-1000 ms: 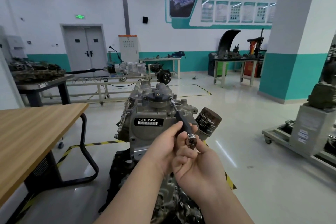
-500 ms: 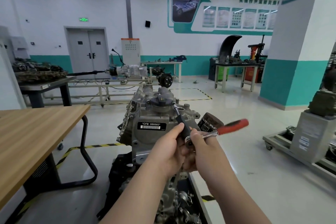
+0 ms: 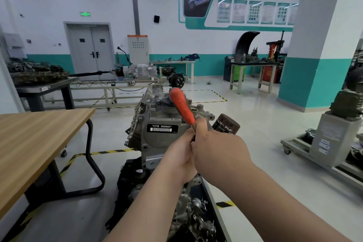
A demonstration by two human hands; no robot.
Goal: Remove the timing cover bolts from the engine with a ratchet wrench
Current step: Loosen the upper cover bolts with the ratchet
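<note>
Two hands meet at frame centre, before the engine (image 3: 157, 143). Right hand (image 3: 218, 149): fingers curled round the lower end of the ratchet wrench (image 3: 181, 106), whose orange handle tilts up and left across the engine's top. Left hand (image 3: 179, 156): fingers curled, pressed against the right; what they grip is hidden. Oil filter (image 3: 225, 126) sits just right of the hands. Wooden table (image 3: 39, 133) at left.
</note>
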